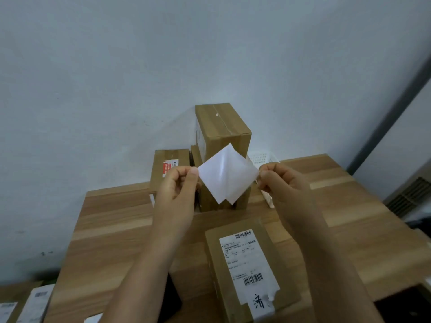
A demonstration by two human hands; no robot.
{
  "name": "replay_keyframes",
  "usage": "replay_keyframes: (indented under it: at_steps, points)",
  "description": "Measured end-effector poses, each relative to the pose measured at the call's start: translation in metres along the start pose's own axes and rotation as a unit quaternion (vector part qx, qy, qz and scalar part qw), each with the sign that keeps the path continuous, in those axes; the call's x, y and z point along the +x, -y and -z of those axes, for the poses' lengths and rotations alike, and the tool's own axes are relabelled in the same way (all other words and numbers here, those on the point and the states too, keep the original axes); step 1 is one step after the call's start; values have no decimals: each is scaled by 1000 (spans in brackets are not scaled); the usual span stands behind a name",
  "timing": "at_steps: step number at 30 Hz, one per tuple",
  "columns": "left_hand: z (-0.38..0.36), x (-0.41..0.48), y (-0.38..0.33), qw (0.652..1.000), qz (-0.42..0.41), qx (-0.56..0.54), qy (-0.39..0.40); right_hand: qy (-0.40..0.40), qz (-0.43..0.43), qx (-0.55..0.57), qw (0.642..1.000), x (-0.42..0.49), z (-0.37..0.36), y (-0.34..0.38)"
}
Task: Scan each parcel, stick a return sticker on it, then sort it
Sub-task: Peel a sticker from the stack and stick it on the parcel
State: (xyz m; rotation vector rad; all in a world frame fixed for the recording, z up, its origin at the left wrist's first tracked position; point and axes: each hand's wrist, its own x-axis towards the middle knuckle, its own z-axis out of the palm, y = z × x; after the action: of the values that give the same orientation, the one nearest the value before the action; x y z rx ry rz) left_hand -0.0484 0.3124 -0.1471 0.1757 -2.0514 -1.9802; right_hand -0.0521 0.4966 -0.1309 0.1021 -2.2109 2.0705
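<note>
While raised above and beyond labelled parcel (249, 269), sticker sheet (227, 174) is pinched at opposite corners: left hand (179, 183) grips one, right hand (282, 183) the other.
- Sheet: thin, light, limp, glossy. Likely tacky once peeled. Handle by corners only, keep taut against creasing.
- Two layers splay at lower tip, judged backing parting.
- Parcel: flat on tabletop (116, 217).
- Beyond parcel: stacked cartons (221, 127); white basket (261, 158), partly hidden by right hand.
- Sticker print unseen; parcel's near edge cut off.

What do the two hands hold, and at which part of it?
Both hold one white sticker sheet, raised above the table. The left hand pinches its left corner, and the right hand pinches its right corner.
</note>
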Motion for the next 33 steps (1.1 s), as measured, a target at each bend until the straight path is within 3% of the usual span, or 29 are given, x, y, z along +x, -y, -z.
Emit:
replay_keyframes:
  at_steps: [7,13,16,19,22,25,28,33]
  points:
    - [-44,10,49,996,84,34,-6,-73,-108,106,986,18,66,-65]
    - [-97,22,87,987,126,62,-73,-75,-179,144,970,67,129,-114]
    - [-128,26,98,984,138,77,-83,-99,-189,81,974,102,164,-140]
    - [-155,34,111,979,153,93,-97,-84,-159,-68,981,141,189,-170]
    - [-173,38,121,972,179,98,-120,-52,-135,-227,963,183,197,-202]
    - [-180,39,123,965,182,112,-152,1,-155,-316,936,214,191,-235]
    - [-178,37,123,958,183,118,-186,31,-165,-347,923,226,184,-259]
    - [-171,29,127,957,174,121,-200,36,-85,-305,948,215,160,-250]
